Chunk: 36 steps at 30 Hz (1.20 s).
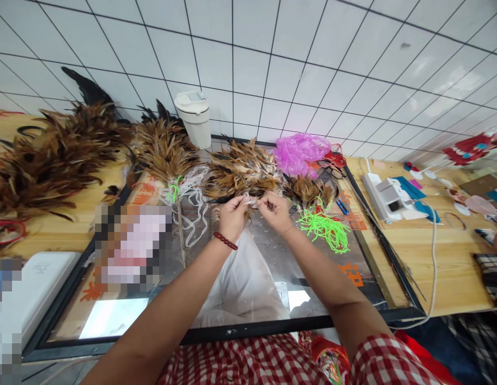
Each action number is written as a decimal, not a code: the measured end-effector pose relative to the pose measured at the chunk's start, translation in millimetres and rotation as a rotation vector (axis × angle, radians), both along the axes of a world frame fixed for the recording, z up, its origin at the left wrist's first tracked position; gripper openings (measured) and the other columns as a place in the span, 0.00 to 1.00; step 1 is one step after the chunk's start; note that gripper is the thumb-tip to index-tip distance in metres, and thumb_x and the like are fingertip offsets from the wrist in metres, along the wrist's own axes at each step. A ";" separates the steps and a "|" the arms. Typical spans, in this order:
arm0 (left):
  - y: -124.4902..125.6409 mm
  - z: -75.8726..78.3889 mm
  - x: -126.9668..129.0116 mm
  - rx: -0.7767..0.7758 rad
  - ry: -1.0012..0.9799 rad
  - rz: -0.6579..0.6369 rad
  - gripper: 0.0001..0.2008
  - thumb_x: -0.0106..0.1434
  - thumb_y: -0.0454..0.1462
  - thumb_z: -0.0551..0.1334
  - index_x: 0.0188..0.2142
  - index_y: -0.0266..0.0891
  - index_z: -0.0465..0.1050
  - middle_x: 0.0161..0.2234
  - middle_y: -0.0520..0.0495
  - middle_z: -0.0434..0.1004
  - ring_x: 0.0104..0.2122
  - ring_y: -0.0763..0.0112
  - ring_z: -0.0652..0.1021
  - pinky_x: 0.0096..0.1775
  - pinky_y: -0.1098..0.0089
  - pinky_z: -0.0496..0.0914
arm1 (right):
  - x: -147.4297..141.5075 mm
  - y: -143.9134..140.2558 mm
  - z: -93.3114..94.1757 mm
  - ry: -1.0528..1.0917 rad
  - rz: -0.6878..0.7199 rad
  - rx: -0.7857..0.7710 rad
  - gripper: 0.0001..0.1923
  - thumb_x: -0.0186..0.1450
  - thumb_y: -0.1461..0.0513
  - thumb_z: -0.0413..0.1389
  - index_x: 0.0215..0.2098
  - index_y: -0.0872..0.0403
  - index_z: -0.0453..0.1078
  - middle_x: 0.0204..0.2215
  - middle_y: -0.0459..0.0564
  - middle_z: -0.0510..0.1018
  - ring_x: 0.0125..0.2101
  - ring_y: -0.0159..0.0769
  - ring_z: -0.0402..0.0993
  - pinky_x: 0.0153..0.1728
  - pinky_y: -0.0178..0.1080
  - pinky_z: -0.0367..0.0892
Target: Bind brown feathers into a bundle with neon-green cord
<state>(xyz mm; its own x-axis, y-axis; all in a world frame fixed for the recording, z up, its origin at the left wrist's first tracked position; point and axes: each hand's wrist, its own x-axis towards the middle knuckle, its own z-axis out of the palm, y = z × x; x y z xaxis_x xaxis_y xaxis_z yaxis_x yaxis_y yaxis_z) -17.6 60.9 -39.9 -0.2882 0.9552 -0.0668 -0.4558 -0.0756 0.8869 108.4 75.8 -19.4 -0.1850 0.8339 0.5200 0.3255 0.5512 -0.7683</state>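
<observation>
Now L hand (233, 216), R hand (274, 210) pinched on wht bit (250, 202), orange Chinese chars (351, 274) around

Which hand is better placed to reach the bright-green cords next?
Probably the right hand: the tangled bright-green cords lie on its side, nearer it than the left hand, though both look busy with a thin pale piece.

Consists of a pale strip (250, 202), short and thin, pinched roughly level, too small to make out in detail, and of feathers (238, 170) heaped just behind it, brown and tan with dark streaks, overlapping loosely.
</observation>
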 end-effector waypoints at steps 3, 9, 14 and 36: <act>-0.2 0.6 0.2 -0.014 -0.004 -0.003 0.12 0.47 0.42 0.71 0.28 0.36 0.80 0.29 0.46 0.81 0.30 0.72 0.77 0.40 0.69 0.70 | -3.2 -2.3 -0.3 -0.081 0.043 0.007 0.12 0.60 0.61 0.55 0.19 0.53 0.62 0.18 0.42 0.64 0.21 0.28 0.58 0.27 0.35 0.57; -1.3 1.0 -0.2 -0.013 -0.008 -0.015 0.12 0.47 0.42 0.71 0.28 0.37 0.80 0.28 0.47 0.81 0.30 0.72 0.77 0.41 0.68 0.70 | -2.9 1.2 -2.5 0.146 -0.149 -0.099 0.15 0.63 0.56 0.53 0.20 0.53 0.61 0.17 0.41 0.61 0.21 0.28 0.55 0.25 0.34 0.55; -2.0 1.5 -0.9 0.006 0.005 -0.045 0.12 0.48 0.44 0.71 0.28 0.37 0.80 0.30 0.45 0.81 0.33 0.70 0.78 0.44 0.66 0.70 | -0.5 2.7 -4.0 0.067 -0.197 0.036 0.14 0.63 0.58 0.54 0.22 0.53 0.63 0.18 0.41 0.62 0.21 0.28 0.56 0.26 0.34 0.55; -4.7 8.7 -1.1 0.029 -0.121 -0.108 0.14 0.44 0.43 0.73 0.25 0.36 0.77 0.32 0.43 0.82 0.34 0.69 0.79 0.43 0.66 0.71 | 2.4 -0.3 -10.3 -0.349 -0.077 0.361 0.06 0.64 0.61 0.55 0.31 0.51 0.73 0.23 0.45 0.75 0.26 0.33 0.69 0.35 0.41 0.56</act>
<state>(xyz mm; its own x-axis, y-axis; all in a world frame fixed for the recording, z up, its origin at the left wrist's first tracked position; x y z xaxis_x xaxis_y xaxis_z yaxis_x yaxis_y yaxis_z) -18.7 56.2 -31.2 -0.1752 0.9823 -0.0666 -0.5662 -0.0452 0.8230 110.7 75.5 -29.7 -0.3446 0.6304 0.6956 0.5788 0.7260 -0.3713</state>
